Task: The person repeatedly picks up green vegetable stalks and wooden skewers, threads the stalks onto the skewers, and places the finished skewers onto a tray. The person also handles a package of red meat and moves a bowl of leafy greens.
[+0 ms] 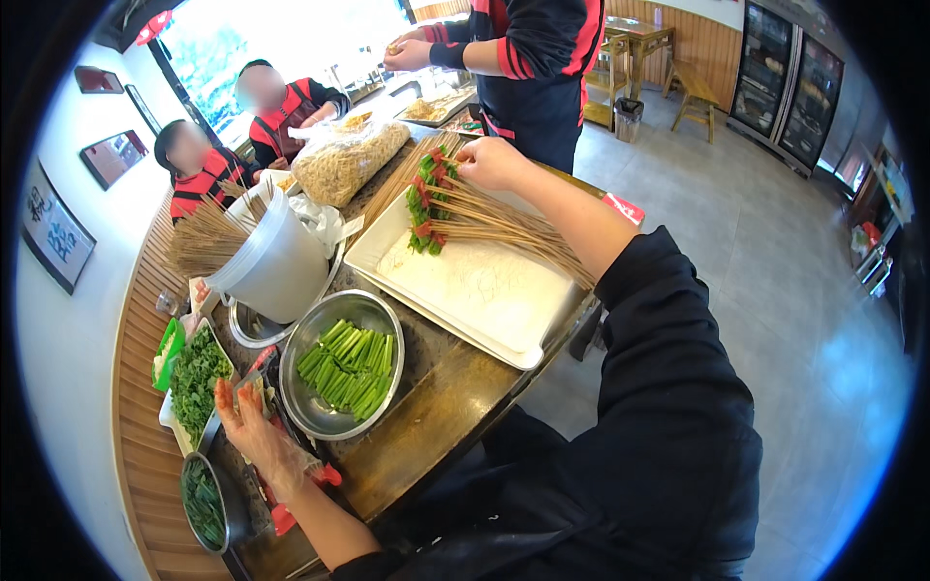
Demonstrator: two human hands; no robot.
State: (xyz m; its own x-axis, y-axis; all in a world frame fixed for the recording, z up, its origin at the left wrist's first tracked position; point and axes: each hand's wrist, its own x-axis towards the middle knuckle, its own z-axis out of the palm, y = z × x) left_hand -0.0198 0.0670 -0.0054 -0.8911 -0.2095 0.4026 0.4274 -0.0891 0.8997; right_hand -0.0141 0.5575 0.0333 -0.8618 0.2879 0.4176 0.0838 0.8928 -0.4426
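Note:
My right hand reaches over the far end of a white tray. Its fingertips are pinched together beside the filled ends of several wooden skewers; whether they grip one is hidden. Green vegetable pieces and red meat are threaded on those ends. My left hand, in a clear plastic glove with reddish smears, is raised, its fingers apart and nothing visible in them. Right of it stands a steel bowl of cut green stalks. Left of it lies a tray of leafy greens.
A white bucket of bare skewers leans in a steel basin. Behind are a bulging plastic bag and a bundle of sticks. A metal container holds dark greens. Three people in red and black work across the table.

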